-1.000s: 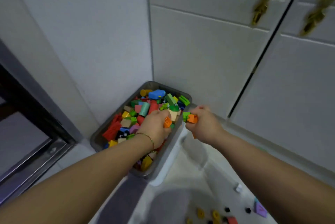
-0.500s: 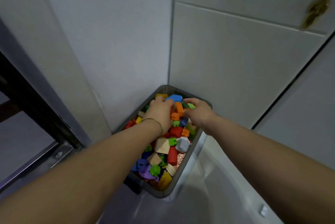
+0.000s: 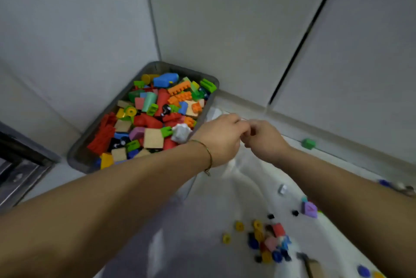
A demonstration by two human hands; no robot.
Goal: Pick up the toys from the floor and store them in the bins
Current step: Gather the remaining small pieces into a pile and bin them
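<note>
Head view, looking down into a room corner: we see 2 bare forearms reaching forward. The left hand (image 3: 221,138) and right hand (image 3: 263,140) meet knuckle to knuckle just past the right-hand rim of a grey bin (image 3: 180,67). Both hands have their fingers curled inward, and the picture is blurred there, so we cannot tell whether either one grips anything. A thin gold bracelet (image 3: 208,156) circles the left wrist. The bin sits in the corner where 2 pale walls meet. It is heaped with plastic building bricks (image 3: 157,106) in red, orange, green, blue, yellow and tan, with a white crumpled-looking piece (image 3: 181,132) near the left wrist. More toys lie loose on the pale floor (image 3: 202,232): a small cluster (image 3: 267,239) of yellow, blue, red and pink pieces between the 2 forearms, a purple piece (image 3: 310,209) near the right forearm, and 1 green brick (image 3: 308,143) alone against the skirting board, well apart from the bin. A dark metal frame (image 3: 20,160) shows at the far left edge
</note>
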